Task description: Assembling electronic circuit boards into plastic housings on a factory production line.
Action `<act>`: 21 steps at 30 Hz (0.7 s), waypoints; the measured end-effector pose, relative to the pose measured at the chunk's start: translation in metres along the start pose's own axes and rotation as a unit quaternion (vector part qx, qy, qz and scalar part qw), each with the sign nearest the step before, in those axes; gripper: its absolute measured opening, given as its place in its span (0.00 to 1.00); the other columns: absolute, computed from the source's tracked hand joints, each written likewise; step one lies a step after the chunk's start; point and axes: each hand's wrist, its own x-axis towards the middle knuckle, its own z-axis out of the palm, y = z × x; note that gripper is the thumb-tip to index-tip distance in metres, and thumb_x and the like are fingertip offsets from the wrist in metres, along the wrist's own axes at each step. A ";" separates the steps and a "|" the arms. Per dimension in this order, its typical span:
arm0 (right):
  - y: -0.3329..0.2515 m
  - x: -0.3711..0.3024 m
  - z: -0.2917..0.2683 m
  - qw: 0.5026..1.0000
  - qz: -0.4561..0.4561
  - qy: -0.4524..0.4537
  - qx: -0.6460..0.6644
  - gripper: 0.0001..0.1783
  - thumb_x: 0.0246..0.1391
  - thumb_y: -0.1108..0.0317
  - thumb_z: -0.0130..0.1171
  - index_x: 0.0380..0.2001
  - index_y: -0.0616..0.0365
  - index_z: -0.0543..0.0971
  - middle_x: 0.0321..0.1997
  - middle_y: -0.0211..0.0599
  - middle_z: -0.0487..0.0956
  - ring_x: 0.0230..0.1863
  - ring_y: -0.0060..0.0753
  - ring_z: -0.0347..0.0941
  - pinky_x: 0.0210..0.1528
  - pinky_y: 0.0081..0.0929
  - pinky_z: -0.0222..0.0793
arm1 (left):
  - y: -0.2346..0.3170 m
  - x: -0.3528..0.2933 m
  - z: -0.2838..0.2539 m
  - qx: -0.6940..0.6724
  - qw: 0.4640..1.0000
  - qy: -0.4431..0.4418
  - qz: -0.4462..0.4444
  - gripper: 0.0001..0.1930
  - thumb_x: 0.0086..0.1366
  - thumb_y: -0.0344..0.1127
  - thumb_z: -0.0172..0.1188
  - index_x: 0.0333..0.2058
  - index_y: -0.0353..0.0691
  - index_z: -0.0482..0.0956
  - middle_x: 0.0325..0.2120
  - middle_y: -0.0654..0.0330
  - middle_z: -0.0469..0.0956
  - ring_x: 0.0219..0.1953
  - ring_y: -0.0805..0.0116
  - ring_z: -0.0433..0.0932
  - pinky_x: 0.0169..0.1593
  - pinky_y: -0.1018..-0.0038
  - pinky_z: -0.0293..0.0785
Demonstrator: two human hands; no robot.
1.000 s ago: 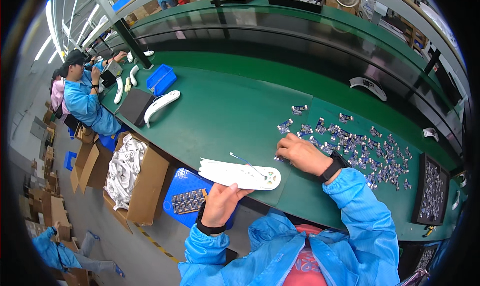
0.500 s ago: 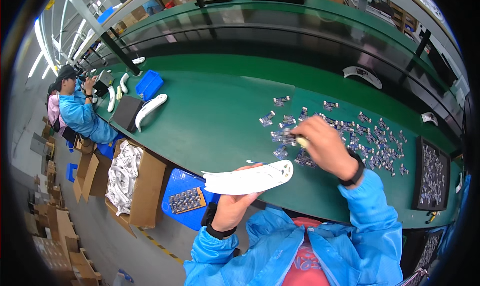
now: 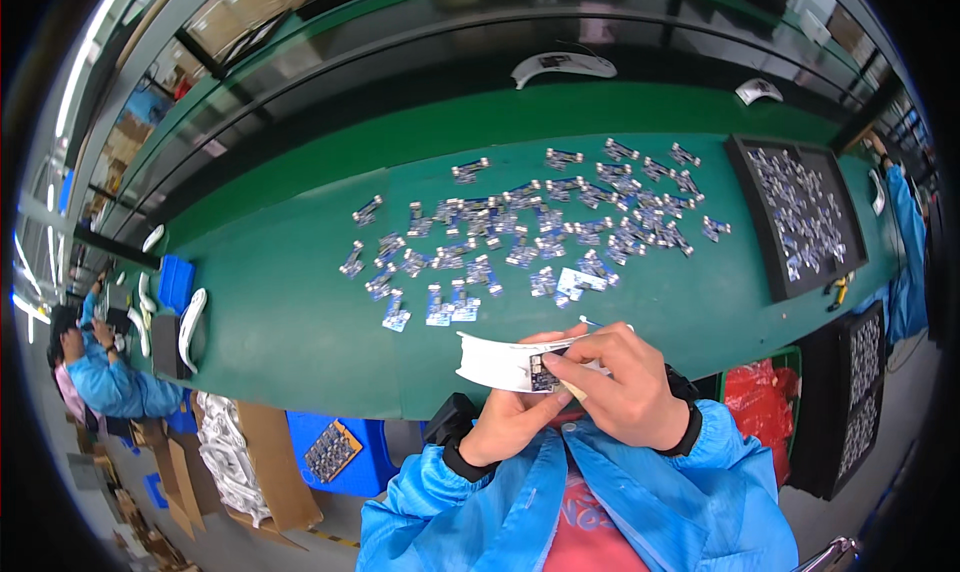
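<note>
Shell [image 3: 490, 364] sits gripped in left hand [image 3: 505, 427] by table's near edge [image 3: 350, 394]; right hand [image 3: 635, 392] touches board [image 3: 542, 376], seemingly fitting it, needing alignment.

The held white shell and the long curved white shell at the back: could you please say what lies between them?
In the head view, scattered circuit boards on the green tabletop lie between the held shell and the back shell.
</note>
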 end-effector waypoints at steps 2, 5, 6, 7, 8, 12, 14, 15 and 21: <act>0.003 -0.007 -0.006 0.999 -0.004 0.002 -0.050 0.23 0.32 0.75 0.61 0.40 0.63 0.80 0.36 0.39 0.75 0.35 0.40 0.74 0.36 0.33 0.75 | -0.004 0.006 0.006 0.033 0.999 -0.009 -0.026 0.31 0.61 0.13 0.48 0.62 0.36 0.54 0.66 0.55 0.56 0.62 0.64 0.64 0.62 0.68 0.66; 0.008 -0.012 -0.012 0.998 -0.009 0.000 -0.063 0.23 0.32 0.73 0.61 0.40 0.64 0.80 0.36 0.39 0.75 0.37 0.41 0.74 0.40 0.35 0.76 | -0.006 0.012 0.012 0.040 0.998 -0.019 -0.042 0.31 0.61 0.13 0.48 0.63 0.36 0.53 0.66 0.55 0.55 0.62 0.64 0.65 0.61 0.68 0.68; 0.010 -0.014 -0.012 0.998 -0.006 0.002 -0.062 0.23 0.32 0.73 0.61 0.40 0.64 0.80 0.36 0.39 0.75 0.37 0.41 0.74 0.40 0.35 0.76 | -0.007 0.014 0.013 0.042 0.998 -0.021 -0.045 0.31 0.61 0.13 0.48 0.63 0.36 0.53 0.66 0.55 0.55 0.62 0.64 0.65 0.61 0.68 0.68; 0.011 -0.015 -0.013 0.998 -0.002 0.001 -0.062 0.24 0.32 0.73 0.60 0.40 0.64 0.80 0.37 0.39 0.75 0.37 0.41 0.74 0.41 0.35 0.76 | -0.008 0.015 0.015 0.044 0.997 -0.015 -0.055 0.31 0.61 0.13 0.48 0.63 0.36 0.53 0.66 0.55 0.55 0.61 0.64 0.65 0.61 0.68 0.68; 0.012 -0.016 -0.013 0.998 0.000 0.000 -0.062 0.24 0.32 0.73 0.60 0.40 0.65 0.79 0.37 0.40 0.74 0.37 0.42 0.74 0.42 0.36 0.76 | -0.008 0.016 0.015 0.045 0.997 -0.010 -0.064 0.31 0.61 0.13 0.48 0.63 0.36 0.53 0.66 0.55 0.55 0.61 0.64 0.65 0.61 0.68 0.68; 0.016 -0.017 -0.013 0.999 0.004 -0.003 -0.048 0.24 0.32 0.73 0.61 0.40 0.65 0.79 0.37 0.40 0.74 0.37 0.42 0.74 0.42 0.36 0.76 | -0.008 0.017 0.015 0.057 0.996 -0.005 -0.076 0.31 0.61 0.13 0.47 0.63 0.36 0.53 0.66 0.55 0.56 0.61 0.64 0.65 0.60 0.68 0.68; 0.018 -0.017 -0.010 0.999 0.008 -0.001 -0.039 0.24 0.32 0.74 0.61 0.40 0.66 0.79 0.37 0.40 0.74 0.37 0.42 0.74 0.41 0.36 0.76 | -0.011 0.017 0.012 0.076 0.995 -0.009 -0.060 0.31 0.61 0.14 0.48 0.63 0.37 0.53 0.65 0.54 0.56 0.61 0.64 0.65 0.60 0.68 0.68; 0.019 -0.017 -0.009 0.999 0.009 -0.002 -0.038 0.24 0.32 0.74 0.61 0.40 0.66 0.79 0.37 0.40 0.74 0.37 0.42 0.74 0.41 0.36 0.76 | -0.011 0.018 0.012 0.075 0.995 -0.009 -0.061 0.31 0.61 0.14 0.48 0.63 0.37 0.53 0.65 0.54 0.56 0.61 0.64 0.65 0.60 0.68 0.68; 0.019 -0.013 -0.003 0.999 0.013 0.008 -0.031 0.24 0.31 0.75 0.61 0.40 0.67 0.79 0.36 0.40 0.74 0.36 0.41 0.74 0.39 0.34 0.77 | -0.012 0.021 0.007 0.072 0.996 0.004 -0.050 0.30 0.62 0.16 0.49 0.62 0.35 0.54 0.65 0.53 0.58 0.61 0.64 0.66 0.61 0.68 0.66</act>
